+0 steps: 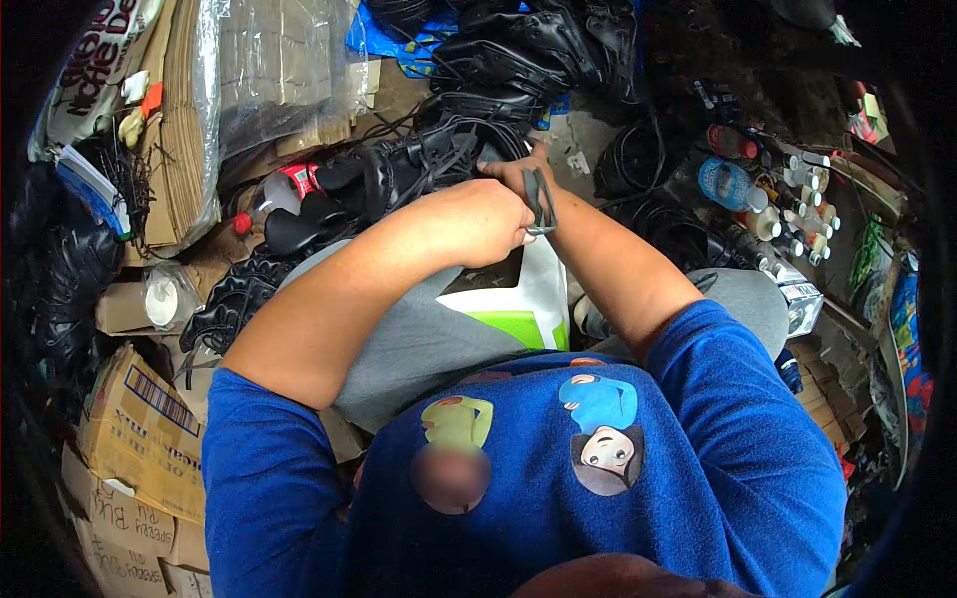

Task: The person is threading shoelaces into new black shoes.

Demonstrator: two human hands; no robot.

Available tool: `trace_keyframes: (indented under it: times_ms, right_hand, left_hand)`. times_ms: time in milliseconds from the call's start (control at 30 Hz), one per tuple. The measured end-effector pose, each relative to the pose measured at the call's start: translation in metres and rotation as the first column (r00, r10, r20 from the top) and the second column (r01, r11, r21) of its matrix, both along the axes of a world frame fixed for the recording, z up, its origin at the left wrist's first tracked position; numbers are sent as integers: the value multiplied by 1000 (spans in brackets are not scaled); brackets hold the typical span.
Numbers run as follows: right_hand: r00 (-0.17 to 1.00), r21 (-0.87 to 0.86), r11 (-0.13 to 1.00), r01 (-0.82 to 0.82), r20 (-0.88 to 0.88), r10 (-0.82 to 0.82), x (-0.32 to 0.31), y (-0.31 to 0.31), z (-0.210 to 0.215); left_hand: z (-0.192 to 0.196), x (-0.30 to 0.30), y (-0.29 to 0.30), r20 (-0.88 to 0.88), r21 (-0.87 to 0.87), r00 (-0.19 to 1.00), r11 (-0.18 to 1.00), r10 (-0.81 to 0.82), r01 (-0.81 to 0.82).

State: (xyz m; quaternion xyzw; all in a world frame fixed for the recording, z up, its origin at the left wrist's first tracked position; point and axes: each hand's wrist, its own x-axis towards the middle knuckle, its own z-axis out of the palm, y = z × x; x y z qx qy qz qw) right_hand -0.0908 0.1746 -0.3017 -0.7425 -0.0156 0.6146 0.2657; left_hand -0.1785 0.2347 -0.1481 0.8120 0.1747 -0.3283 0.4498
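My left hand [490, 221] reaches in from the left with its fingers curled closed. At its fingertips is a narrow dark grey looped piece [541, 204], which lies against my right wrist; its exact kind I cannot make out. My right hand [520, 171] is just beyond, its fingers closed around the edge of a black shoe [439, 159] with loose black laces or cords. Part of those fingers is hidden behind the shoe and my left hand. A white and bright green sheet [528, 309] lies across my lap below the hands.
More black shoes [538, 50] are heaped at the far side. Flattened cardboard [184, 110] and clear plastic [279, 60] stand at the far left. A red-capped bottle [269, 199] lies left. Several small bottles [797, 204] stand right. A cardboard box [140, 419] sits near left.
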Motion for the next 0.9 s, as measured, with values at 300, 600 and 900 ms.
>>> trace_keyframes:
  times_ms: [300, 600, 900]
  right_hand:
    - [989, 294, 952, 81, -141, -41, 4, -9, -37]
    - [992, 655, 746, -119, 116, 56, 18, -2, -50]
    - [963, 610, 786, -100, 258, -78, 7, 16, -74]
  left_hand:
    - [21, 9, 0, 26, -16, 999, 999, -48, 48]
    - [57, 8, 7, 355, -202, 935, 976, -7, 84]
    - [57, 11, 10, 278, -274, 955, 962, 102, -23]
